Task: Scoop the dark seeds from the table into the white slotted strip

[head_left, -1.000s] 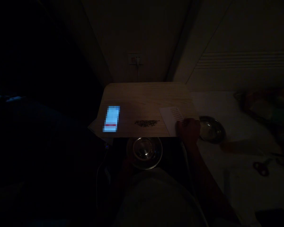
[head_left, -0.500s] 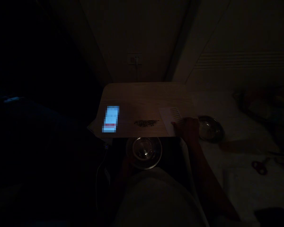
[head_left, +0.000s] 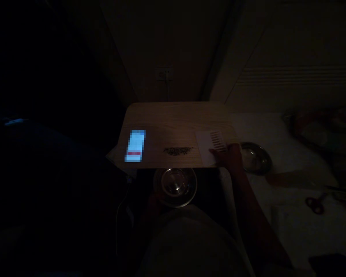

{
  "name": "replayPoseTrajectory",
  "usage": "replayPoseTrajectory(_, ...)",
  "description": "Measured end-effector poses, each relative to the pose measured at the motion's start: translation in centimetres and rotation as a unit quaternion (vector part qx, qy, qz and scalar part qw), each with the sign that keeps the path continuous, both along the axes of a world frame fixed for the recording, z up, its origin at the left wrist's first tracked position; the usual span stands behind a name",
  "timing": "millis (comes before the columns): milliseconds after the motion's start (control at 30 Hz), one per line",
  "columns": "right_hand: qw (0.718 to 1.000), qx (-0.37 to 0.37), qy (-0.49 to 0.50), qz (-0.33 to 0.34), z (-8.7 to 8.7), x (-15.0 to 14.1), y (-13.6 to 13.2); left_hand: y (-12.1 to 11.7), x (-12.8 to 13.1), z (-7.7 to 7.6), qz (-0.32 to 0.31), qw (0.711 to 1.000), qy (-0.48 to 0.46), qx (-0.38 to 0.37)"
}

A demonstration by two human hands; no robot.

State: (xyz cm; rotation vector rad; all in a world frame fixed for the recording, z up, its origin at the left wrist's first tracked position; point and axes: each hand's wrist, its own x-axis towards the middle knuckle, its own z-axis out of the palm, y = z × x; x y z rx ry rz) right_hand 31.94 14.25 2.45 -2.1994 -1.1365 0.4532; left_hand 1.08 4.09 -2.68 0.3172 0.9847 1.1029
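The room is very dark. My right hand rests at the right front corner of a small wooden table, its fingers closed on the edge of a white paper card with printed bars. A small pile of dark grains lies on the table left of the card. Below the table's front edge a steel bowl sits in my lap. My left hand is lost in the dark near the bowl's left side. A second steel bowl lies on the white surface just right of my hand.
A lit phone lies on the table's left part, with a cable hanging below. A wall socket is behind the table. Red-handled scissors and bundled cloth lie on the white surface at right.
My right hand has shifted slightly left along the card's edge, and the card has moved a little with it. The bowls, grains and phone stay put.
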Motion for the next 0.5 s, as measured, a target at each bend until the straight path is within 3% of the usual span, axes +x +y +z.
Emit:
replayPoseTrajectory(100, 0.998, 0.047, 0.022, -0.022, 0.4, -0.6, -0.1, 0.0, 0.0, 0.0, 0.000, 1.000, 0.001, -0.001)
replayPoseTrajectory(267, 0.991, 0.116, 0.059, 0.036, 1.4, -1.5, -0.5, 0.1, 0.0, 0.0, -0.003, 1.000, 0.001, -0.003)
replayPoseTrajectory(500, 0.985, 0.137, 0.027, 0.101, 4.2, -3.2, -1.3, 0.0, 0.0, -0.1, 0.000, 1.000, 0.004, -0.004)
